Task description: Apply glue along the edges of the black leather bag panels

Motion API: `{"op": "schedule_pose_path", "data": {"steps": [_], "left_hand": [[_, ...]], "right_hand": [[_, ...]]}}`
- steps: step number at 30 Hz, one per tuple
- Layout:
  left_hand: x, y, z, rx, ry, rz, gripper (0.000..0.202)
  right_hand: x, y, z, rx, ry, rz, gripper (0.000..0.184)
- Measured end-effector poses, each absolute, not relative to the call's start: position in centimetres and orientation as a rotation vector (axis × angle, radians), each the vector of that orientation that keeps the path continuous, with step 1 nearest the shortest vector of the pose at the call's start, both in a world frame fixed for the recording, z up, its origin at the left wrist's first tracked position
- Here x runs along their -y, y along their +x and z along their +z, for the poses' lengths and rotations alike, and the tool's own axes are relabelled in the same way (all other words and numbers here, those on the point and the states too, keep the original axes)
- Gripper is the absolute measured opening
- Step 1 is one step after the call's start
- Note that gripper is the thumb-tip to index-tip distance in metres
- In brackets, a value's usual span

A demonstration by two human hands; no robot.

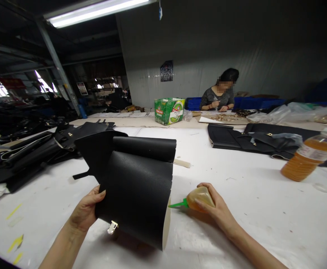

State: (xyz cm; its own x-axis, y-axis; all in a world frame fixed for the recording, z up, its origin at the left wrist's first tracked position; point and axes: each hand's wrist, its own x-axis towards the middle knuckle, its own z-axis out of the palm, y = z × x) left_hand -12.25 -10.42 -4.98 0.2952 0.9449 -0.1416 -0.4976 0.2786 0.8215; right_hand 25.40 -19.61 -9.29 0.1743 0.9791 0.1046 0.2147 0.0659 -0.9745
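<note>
My left hand [87, 209] grips the left edge of a curved black leather bag piece [141, 186], thumb on its outer face. A gold metal clasp [113, 227] sits on the piece's lower edge, and a narrow strap sticks out at its left. The piece's pale inner side shows along its right end. In my right hand [212, 203] is a soft glue bottle [199, 200] of amber liquid, fingers wrapped round it. Its green nozzle [178, 204] points left, with the tip at the right edge of the leather; whether it touches, I cannot tell.
Black leather pieces are piled at the left [40, 149] and lie at the right [253, 140]. A large bottle of orange liquid [309, 157] stands tilted in view at the right. A green carton [167, 111] is at the back, near a seated person [219, 93].
</note>
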Motion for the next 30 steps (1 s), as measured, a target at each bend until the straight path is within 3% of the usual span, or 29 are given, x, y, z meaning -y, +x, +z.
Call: {"op": "schedule_pose_path", "data": {"steps": [5,12,18,27,30], "left_hand": [[10.3,-12.2,-5.3,-0.717,0.757,1.098,0.026],[10.5,-12.2,-5.1,-0.725,0.762,1.091,0.026],[10.4,-12.1,-5.2,-0.739,0.745,1.107,0.026],[10.0,-11.8,-4.3,-0.706,0.817,1.035,0.024],[9.6,-11.3,-2.2,-0.654,0.93,0.925,0.042]], "right_hand": [[20.9,25.1,-9.4,1.308,-1.251,1.17,0.043],[18.4,25.6,-9.5,1.24,-1.382,0.77,0.046],[18.6,25.7,-10.0,1.268,-1.438,0.75,0.047],[18.6,25.4,-10.0,0.959,-1.161,1.19,0.042],[18.9,25.8,-10.0,0.824,-1.146,1.201,0.039]]}}
